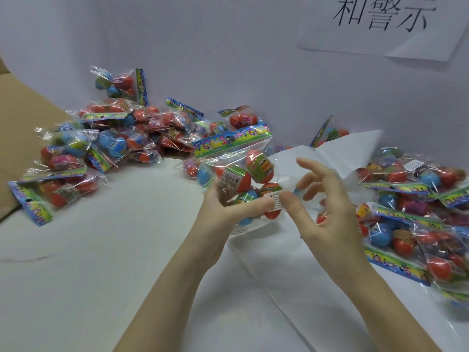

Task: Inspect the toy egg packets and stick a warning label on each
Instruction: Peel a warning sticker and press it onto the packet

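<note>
Up above the white tabletop (101, 262), the left hand (223, 204) grips a clear toy egg packet (236, 171), thumb pressing on the white warning label (275, 199); the right hand (327, 209) presses its thumb there too, other fingers spread, between packet heaps left (101, 138) and right (416, 214)

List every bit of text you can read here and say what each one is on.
"和警示": large black characters on the paper sheet on the wall, top cut off by the frame.
"TOYS", printed twice: header card of the packet the left hand holds.
"WARN...": white warning label on that packet, under both thumbs; the rest is too small.
Egg wrappers and other packets' headers: too blurred to read.
</note>
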`<state>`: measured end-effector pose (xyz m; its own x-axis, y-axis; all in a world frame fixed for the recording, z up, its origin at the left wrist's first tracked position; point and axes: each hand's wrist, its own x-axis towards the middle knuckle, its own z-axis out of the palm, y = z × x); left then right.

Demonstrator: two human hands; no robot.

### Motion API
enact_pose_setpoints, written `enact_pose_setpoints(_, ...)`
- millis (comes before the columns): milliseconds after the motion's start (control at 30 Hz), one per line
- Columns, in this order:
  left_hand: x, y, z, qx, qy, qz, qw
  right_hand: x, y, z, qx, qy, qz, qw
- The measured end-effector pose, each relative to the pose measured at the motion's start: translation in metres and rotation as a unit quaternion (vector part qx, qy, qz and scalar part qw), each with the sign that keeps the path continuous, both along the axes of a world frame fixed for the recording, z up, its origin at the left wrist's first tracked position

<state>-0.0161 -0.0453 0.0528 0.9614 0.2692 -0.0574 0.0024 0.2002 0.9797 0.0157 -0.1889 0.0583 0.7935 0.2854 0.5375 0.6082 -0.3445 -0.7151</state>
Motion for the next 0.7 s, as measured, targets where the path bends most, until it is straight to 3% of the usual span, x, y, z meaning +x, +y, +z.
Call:
enact_pose_setpoints(133, -0.0029, 0.001, -0.0014, 0.002, -0.023, -0.013, 1.0, 0.0038, -0.003, 0.0054, 0.074, 0.193, 0.077, 0.975)
enact_pose_setpoints(267, -0.0028, 0.0013, -0.0008, 0.003, -0.034, -0.033, 0.999, 0.0016, 0.0, 0.007, 0.154, 0.313, 0.168, 0.922)
enact_pose_setpoints(367, -0.0026, 0.0004, -0.001, -0.001, -0.029, -0.03, 0.999, 0.0028, -0.0007, 0.0054, 0.17, 0.333, 0.159, 0.914)
enact_pose_setpoints(600, -0.0021, -0.0005, 0.0003, 0.004, -0.015, -0.016, 1.0, -0.0004, 0.0057, 0.0056, 0.124, 0.275, 0.134, 0.944)
enact_pose_setpoints(700, -0.0019, -0.0015, 0.0011, -0.003, -0.003, -0.024, 1.0, 0.0004, 0.0036, 0.0053, 0.166, 0.329, 0.156, 0.916)
